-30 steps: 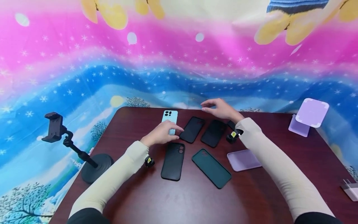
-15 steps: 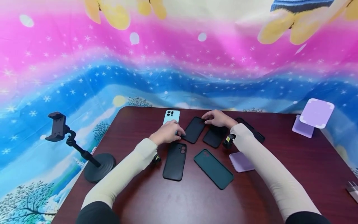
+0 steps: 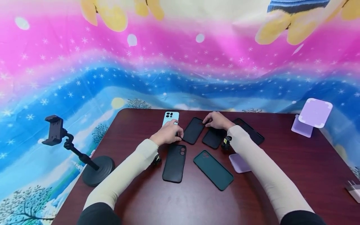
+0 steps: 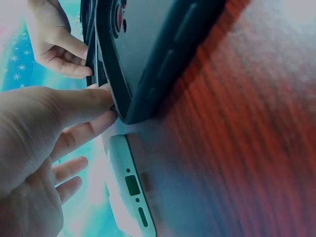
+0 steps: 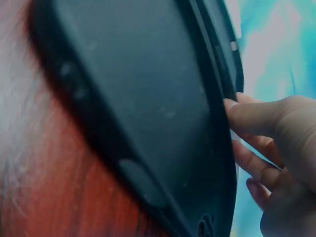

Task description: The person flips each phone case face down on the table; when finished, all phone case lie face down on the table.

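A black phone case (image 3: 194, 130) lies at the back middle of the table, hollow side up. Thumb and forefinger of my left hand (image 3: 167, 132) pinch its near left corner. My right hand (image 3: 217, 120) pinches its far right corner, thumb and fingertips on the rim. Partly under the left hand lies a light blue phone case (image 3: 172, 116) with camera cutouts. Below the right hand is another black case (image 3: 212, 138), partly covered. A black case (image 3: 174, 163) with a camera opening lies in front of the left hand; its rim stands close in the left wrist view.
A dark green case (image 3: 213, 170) and a lilac case (image 3: 239, 163) lie nearer the front. Another black case (image 3: 252, 132) is behind the right forearm. A black phone stand (image 3: 98, 170) stands left, a lilac stand (image 3: 315, 113) right, a white plug (image 3: 353, 190) at the right edge.
My right hand has come down from above the far table edge onto the black case's far corner. The left hand has shifted slightly right and closed on the near corner.
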Demonstrator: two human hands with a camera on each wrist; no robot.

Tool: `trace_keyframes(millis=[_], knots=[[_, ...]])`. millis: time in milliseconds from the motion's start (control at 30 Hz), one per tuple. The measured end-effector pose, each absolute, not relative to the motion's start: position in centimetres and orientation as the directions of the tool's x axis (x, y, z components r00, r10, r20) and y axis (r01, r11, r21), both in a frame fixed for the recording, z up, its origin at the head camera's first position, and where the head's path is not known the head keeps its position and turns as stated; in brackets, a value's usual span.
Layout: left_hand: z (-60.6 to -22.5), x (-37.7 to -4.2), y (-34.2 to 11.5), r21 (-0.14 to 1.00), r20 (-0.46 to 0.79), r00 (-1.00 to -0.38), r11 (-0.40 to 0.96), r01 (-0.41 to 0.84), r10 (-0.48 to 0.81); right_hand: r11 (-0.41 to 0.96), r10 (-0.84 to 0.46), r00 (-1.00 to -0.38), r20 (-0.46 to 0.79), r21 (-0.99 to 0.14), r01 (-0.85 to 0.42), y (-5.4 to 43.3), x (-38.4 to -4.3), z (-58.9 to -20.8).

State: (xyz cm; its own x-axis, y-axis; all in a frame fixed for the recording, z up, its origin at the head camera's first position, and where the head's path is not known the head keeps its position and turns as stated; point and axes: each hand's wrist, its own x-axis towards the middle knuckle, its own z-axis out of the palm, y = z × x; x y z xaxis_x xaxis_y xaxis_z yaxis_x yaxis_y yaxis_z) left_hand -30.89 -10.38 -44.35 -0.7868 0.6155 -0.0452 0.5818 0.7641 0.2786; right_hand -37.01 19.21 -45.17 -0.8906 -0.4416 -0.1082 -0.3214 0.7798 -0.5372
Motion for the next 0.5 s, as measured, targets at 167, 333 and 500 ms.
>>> trace_keyframes(millis=[167,333,500], knots=[[-44.5,-30.8,-10.4,0.283,-0.014,-0.794,0.764,0.580,0.608,0.775,-0.463,-0.883,-0.079,-0.518,-0.360,19.4,-37.1,-45.0],[-43.4,-30.7,-10.8,0.317,0.045,-0.800,0.751,0.579,0.598,0.734,-0.488,-0.872,-0.044,-0.562,-0.382,20.2,-37.5,-44.2],[-41.9,-30.0,-11.3,0.419,0.121,-0.793,0.693,0.587,0.598,0.646,-0.506,-0.862,-0.007,-0.666,-0.374,21.1,-37.5,-42.6]])
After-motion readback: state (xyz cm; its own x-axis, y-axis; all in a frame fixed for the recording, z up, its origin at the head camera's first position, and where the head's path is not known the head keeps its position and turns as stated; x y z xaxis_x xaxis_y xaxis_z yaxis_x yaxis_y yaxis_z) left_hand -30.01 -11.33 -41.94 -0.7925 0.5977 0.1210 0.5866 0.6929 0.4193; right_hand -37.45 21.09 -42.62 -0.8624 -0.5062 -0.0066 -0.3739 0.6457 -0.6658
